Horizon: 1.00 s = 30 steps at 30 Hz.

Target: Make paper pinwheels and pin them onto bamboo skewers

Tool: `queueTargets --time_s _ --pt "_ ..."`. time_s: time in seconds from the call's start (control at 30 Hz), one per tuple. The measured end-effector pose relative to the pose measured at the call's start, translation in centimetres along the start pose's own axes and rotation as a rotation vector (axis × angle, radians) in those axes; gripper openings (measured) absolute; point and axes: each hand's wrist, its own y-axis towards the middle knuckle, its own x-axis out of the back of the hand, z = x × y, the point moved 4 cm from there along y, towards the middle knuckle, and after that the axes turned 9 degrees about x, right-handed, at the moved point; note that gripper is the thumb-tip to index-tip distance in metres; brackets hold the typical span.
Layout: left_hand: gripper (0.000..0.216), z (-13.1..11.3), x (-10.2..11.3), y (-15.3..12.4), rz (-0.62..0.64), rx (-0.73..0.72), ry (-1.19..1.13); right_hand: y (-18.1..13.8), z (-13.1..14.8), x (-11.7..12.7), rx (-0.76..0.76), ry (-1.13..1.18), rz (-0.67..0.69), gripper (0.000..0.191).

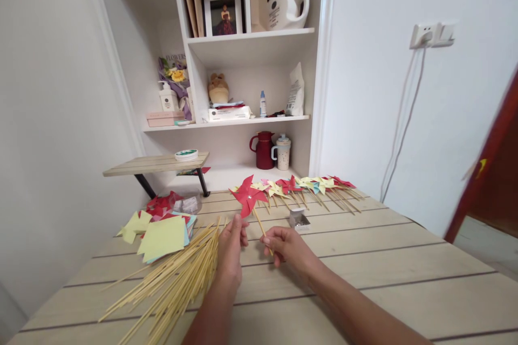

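My right hand (pixel 285 246) pinches the lower end of a thin wooden stick that carries a red paper pinwheel (pixel 248 196), held up above the table. My left hand (pixel 231 245) sits just left of it, fingers curled, its fingertips close under the pinwheel's lower blade; whether they touch the paper I cannot tell. A row of finished pinwheels (pixel 307 186) in red, yellow and blue lies behind on the wooden table (pixel 364 275). A pile of bare bamboo sticks (pixel 174 280) spreads out to the left of my left hand.
Square paper sheets (pixel 162 237) and folded pieces lie at the left. A small open box of pins (pixel 298 219) stands behind my right hand. A low riser shelf (pixel 156 164), wall shelves with a red jug (pixel 264 150) and a mug stand at the back.
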Motion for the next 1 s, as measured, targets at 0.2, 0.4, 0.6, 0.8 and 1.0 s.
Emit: queueTargets --time_s 0.2,0.4,0.6,0.8,1.0 --pt "0.047 0.1 0.3 0.2 -0.040 -0.049 0.015 0.0 -0.1 -0.1 -0.007 0.001 0.003 0.030" --pt "0.044 0.0 0.6 0.4 -0.083 -0.092 0.006 -0.1 0.0 -0.1 -0.009 0.004 0.005 0.032" --pt "0.045 -0.2 0.7 0.4 -0.116 -0.114 0.002 -0.1 -0.1 -0.2 -0.012 0.001 0.007 0.030" --pt "0.045 -0.3 0.6 0.1 -0.124 -0.117 0.044 0.0 -0.3 -0.1 -0.009 0.008 0.007 0.031" --pt "0.040 -0.5 -0.3 -0.5 -0.031 -0.116 0.189 0.1 -0.4 -0.1 -0.007 0.013 0.006 0.033"
